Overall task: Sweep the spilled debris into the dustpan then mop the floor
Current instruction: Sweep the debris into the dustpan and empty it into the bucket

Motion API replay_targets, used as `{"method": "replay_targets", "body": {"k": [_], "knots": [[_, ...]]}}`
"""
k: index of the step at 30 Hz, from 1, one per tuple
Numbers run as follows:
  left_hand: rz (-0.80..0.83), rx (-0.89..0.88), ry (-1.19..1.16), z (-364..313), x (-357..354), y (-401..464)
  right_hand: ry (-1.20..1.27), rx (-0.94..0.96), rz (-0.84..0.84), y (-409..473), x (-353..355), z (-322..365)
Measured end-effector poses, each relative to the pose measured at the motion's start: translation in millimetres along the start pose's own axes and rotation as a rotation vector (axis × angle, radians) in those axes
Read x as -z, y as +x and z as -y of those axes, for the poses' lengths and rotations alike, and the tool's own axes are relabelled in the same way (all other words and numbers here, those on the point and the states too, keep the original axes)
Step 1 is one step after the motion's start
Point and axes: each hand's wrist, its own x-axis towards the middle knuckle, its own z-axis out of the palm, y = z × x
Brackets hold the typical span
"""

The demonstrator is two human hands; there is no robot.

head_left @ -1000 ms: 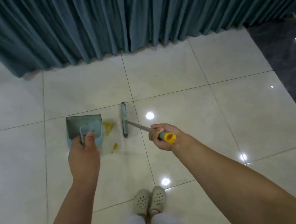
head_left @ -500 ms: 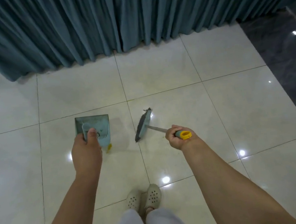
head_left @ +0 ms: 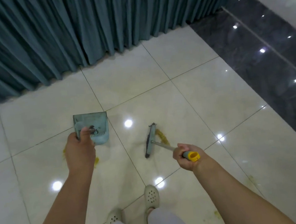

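Yellow debris (head_left: 162, 136) lies on the pale tiled floor (head_left: 206, 89), touching the far side of the broom head (head_left: 150, 140). Right hand (head_left: 186, 156) grips the broom's handle near its yellow end. Left hand (head_left: 80, 151) grips the handle of the blue dustpan (head_left: 96, 126); more yellow bits (head_left: 96, 160) show just beside that wrist. Teal curtain (head_left: 75, 27) hangs along the floor's far edge.
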Motion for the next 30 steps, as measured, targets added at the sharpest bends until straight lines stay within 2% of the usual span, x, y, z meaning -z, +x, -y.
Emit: {"method": "replay_targets", "body": {"k": [7, 19, 25, 30], "knots": [[0.064, 0.013, -0.021, 14.5, 56.7, 9.6, -0.151, -0.077, 0.025, -3.7, -0.5, -60.0], [0.007, 0.095, 0.006, 49.8, 130.1, 22.5, -0.640, -0.211, 0.005, 43.6, -81.5, -162.1], [-0.033, 0.111, 0.011, 57.9, 141.5, 26.6, -0.593, -0.214, -0.042, 65.5, -111.3, -172.0], [-0.008, 0.108, 0.012, 58.1, 139.1, 28.8, -0.346, -0.124, -0.024, 67.1, -108.3, -152.8]]}}
